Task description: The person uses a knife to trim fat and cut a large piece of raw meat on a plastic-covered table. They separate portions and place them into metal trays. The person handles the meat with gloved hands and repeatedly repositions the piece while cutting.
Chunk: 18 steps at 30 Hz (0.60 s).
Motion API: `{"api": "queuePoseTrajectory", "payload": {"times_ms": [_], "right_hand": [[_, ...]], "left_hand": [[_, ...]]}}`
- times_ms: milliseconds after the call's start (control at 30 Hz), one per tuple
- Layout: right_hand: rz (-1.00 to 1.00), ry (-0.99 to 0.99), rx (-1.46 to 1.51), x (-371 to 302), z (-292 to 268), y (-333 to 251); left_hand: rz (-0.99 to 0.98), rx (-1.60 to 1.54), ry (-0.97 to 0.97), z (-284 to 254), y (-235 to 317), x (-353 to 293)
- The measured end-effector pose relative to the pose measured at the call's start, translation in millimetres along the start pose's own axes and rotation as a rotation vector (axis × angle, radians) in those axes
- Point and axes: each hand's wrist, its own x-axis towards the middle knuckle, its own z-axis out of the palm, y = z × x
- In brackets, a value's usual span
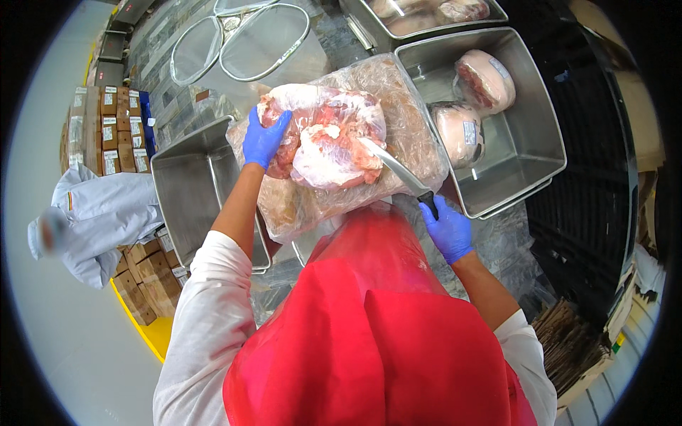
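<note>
A large piece of raw meat [334, 145], pink with white fat, lies on a block wrapped in clear plastic film [419, 121]. My left hand [264, 138], in a blue glove, grips the meat at its left edge, the thumb spread over the top. In my right hand [449, 228], also gloved in blue, is a knife [399, 169] held by its black handle. Its long blade points up and left, and the tip meets the meat's right side; I cannot tell how deep it goes.
To the right stands a steel tub [522, 160] with two wrapped meat pieces [486, 82]; another tub [426, 32] lies beyond. A steel tub [188, 177] stands at left. Clear round-rimmed bins [284, 53] are at the back. A person [106, 206] stands left near stacked boxes [110, 135].
</note>
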Motion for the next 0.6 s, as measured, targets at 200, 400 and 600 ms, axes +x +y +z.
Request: {"api": "queuePoseTrajectory", "payload": {"times_ms": [200,400,600], "right_hand": [[-0.037,0.117,0.049,-9,20,15],[-0.151,0.030,-0.006,14,-41,31],[-0.244,-0.065,-0.087,58,-57,30]], "left_hand": [[-0.019,-0.012,-0.033,2,-16,8],[0.029,-0.120,-0.040,-1,3,-6],[0.005,-0.075,-0.041,4,-5,4]]}}
